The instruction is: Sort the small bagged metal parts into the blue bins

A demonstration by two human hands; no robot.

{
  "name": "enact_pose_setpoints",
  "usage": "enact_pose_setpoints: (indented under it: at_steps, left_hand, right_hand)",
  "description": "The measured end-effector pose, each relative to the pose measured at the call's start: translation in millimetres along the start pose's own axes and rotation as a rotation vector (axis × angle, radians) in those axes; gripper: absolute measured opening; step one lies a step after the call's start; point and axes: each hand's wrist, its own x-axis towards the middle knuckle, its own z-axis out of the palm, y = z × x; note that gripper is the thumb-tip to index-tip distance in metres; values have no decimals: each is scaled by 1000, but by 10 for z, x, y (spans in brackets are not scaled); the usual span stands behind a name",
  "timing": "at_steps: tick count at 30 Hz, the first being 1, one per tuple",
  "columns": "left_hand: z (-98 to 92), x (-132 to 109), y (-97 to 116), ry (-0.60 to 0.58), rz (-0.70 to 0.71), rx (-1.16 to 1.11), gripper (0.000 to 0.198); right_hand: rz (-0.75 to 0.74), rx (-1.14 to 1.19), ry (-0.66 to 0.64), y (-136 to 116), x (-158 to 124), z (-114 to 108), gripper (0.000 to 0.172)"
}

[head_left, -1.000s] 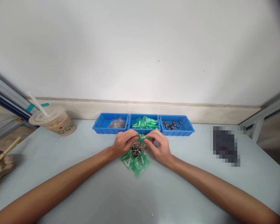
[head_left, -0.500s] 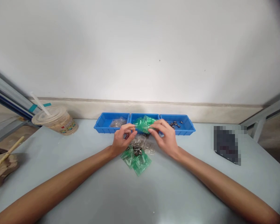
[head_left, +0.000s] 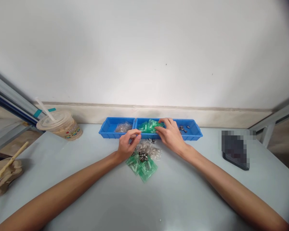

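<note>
Three blue bins stand in a row at the back of the table. The left bin [head_left: 106,131] holds clear bags [head_left: 122,127], the middle one [head_left: 138,120] green bags [head_left: 148,126], the right one [head_left: 196,131] small dark metal parts [head_left: 183,129]. My right hand [head_left: 170,136] reaches into the middle bin, its fingertips closed on a green bag on top of the pile there. My left hand [head_left: 127,145] hovers in front of the bins, fingers curled, thumb and forefinger nearly together, nothing visible in them. Below my hands lie green bags [head_left: 142,166], clear bags [head_left: 151,150] and dark metal parts [head_left: 142,156].
A lidded plastic cup with a straw [head_left: 61,126] stands at the back left. A dark, blurred-out object [head_left: 234,148] lies at the right. A crumpled paper bag with a wooden stick [head_left: 4,171] sits at the left table edge. A wall rises behind the bins.
My right hand has carried a green bag from above the table pile up into the middle bin. My left hand has let go of it and stayed in front of the bins.
</note>
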Motion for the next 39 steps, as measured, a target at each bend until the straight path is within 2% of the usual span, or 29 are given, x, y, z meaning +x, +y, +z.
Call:
enact_pose_setpoints:
  at_steps: [4, 6, 7, 9, 12, 14, 16, 17, 19, 21, 24, 31, 39]
  left_hand:
    - [-49, 85, 54, 17, 20, 43, 12]
    - [-130, 231, 156, -11, 19, 134, 13]
    - [-188, 326, 223, -67, 9, 195, 16]
    - [-330, 527, 366, -241, -37, 348, 21]
    - [-556, 719, 506, -637, -149, 606, 25]
    - [-664, 711, 499, -856, -197, 736, 28]
    - [-709, 622, 424, -1021, -233, 767, 44]
    - [-709, 568, 375, -1074, -255, 776, 48]
    - [-673, 474, 289, -1162, -277, 766, 40]
    - [-617, 422, 242, -1201, -277, 723, 24]
    - [-535, 397, 231, -1189, -274, 619, 10]
    - [-424, 380, 241, -1092, -232, 532, 19]
    - [-499, 436, 267, -1060, -242, 472, 19]
  right_hand:
    - [31, 77, 51, -101, -31, -92, 22]
    - [41, 133, -45, -174, -68, -145, 21]
    - [50, 141, -127, -210, -89, -168, 19]
    - [66, 119, -300, -266, -129, -202, 13]
    - [73, 49, -472, -302, -168, -217, 11]
    - [80, 16, -529, -302, -176, -212, 13]
    - [88, -14, -562, -296, -176, -206, 14]
    - [90, -27, -573, -292, -176, -204, 15]
    - [87, -42, -583, -287, -180, -201, 15]
    - [83, -38, -577, -284, -188, -197, 13]
    - [84, -10, -550, -279, -200, -185, 10]
    - [58, 123, -509, -300, -236, -174, 8]
    - [-49, 194, -496, -481, -279, -183, 18]
